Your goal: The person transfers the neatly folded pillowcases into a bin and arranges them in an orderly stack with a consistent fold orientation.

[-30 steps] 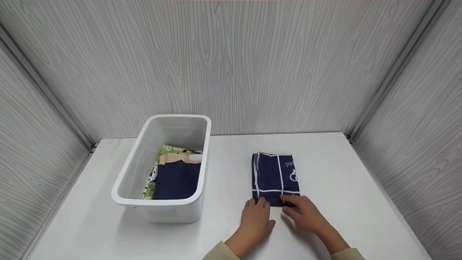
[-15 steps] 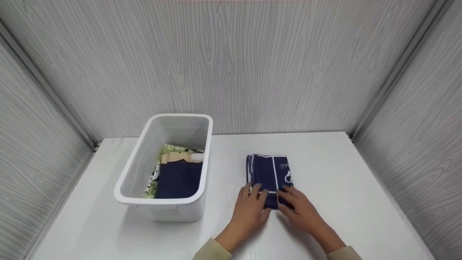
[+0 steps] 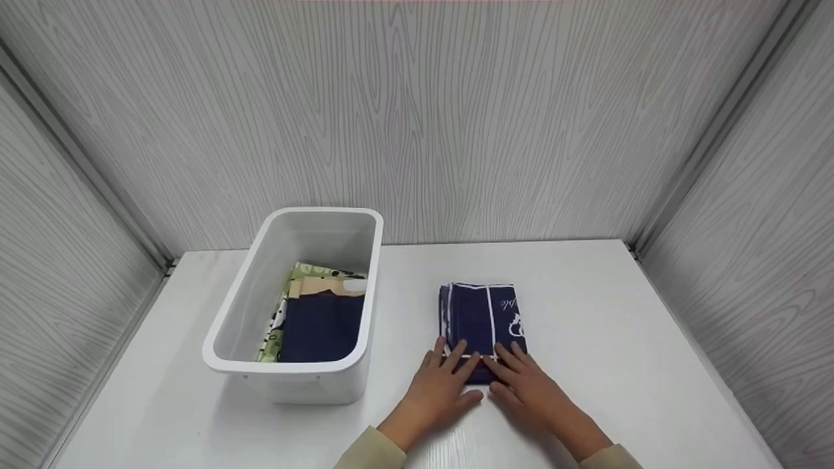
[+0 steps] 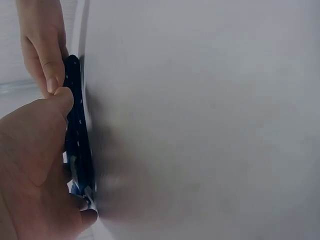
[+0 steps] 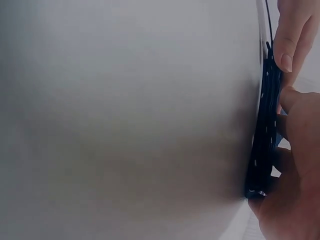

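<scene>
A navy cloth [image 3: 470,319] with white lines and partly visible white lettering lies folded in a rectangle on the white table [image 3: 586,299]. My left hand [image 3: 438,391] rests its spread fingers on the near left part of the cloth. Opposite it, my right hand [image 3: 529,391] lays its fingers on the near right part. Both thumbs are close together by the near edge. Seen from the side in the left wrist view, the folded cloth [image 4: 79,125] forms a thin stack of layers. The same layered edge of the cloth [image 5: 262,125] shows in the right wrist view.
To the left stands a white plastic bin [image 3: 225,326]. Inside it are folded cloths: a navy and beige one [image 3: 326,326] on top of a green patterned one [image 3: 272,342]. Grey wood-grain panels [image 3: 417,117] enclose the table at the back and both sides.
The folded cloth has shifted slightly left and toward me. My hands have moved left with it, and their fingers now lie more spread out over its near part.
</scene>
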Demonstrator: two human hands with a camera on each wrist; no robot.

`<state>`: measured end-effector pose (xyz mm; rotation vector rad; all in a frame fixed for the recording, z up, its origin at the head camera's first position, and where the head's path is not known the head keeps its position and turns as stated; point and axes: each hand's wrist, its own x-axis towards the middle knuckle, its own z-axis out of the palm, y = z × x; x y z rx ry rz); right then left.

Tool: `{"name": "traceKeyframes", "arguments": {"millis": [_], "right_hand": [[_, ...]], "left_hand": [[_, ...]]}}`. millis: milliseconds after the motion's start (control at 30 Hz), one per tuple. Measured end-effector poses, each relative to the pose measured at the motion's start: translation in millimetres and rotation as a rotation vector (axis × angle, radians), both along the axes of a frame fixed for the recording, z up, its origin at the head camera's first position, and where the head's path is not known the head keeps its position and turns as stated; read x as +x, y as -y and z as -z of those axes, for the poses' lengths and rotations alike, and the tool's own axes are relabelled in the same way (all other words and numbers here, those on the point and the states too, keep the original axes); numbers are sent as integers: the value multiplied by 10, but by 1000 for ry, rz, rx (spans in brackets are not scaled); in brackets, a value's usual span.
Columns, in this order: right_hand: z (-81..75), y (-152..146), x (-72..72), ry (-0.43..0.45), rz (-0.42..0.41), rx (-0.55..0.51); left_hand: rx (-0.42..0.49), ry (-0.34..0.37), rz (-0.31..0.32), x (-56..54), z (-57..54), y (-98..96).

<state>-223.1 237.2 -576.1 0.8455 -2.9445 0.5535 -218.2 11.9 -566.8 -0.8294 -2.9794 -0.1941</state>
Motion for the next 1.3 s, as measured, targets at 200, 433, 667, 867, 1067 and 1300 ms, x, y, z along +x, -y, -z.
{"name": "traceKeyframes", "arguments": {"millis": [200,433,667,867,1067,1300], "right_hand": [[-45,-4,17,6,-15,-10],[-87,-80,17,86,122,-261],[-181,-138,-9,188,306,-655],[-234,-123,-15,416,393,-934],[-243,-130,-62,581,433,-1182],[-327,-165,-97,684,476,-1309]], "left_hand": [[55,-22,3,7,17,54],[636,42,-90,-10,5,103],[1454,471,-379,-100,-123,113],[1763,751,-536,-131,-158,176],[1916,890,-525,-170,-165,254],[1989,1044,-500,-233,-206,292]]}}
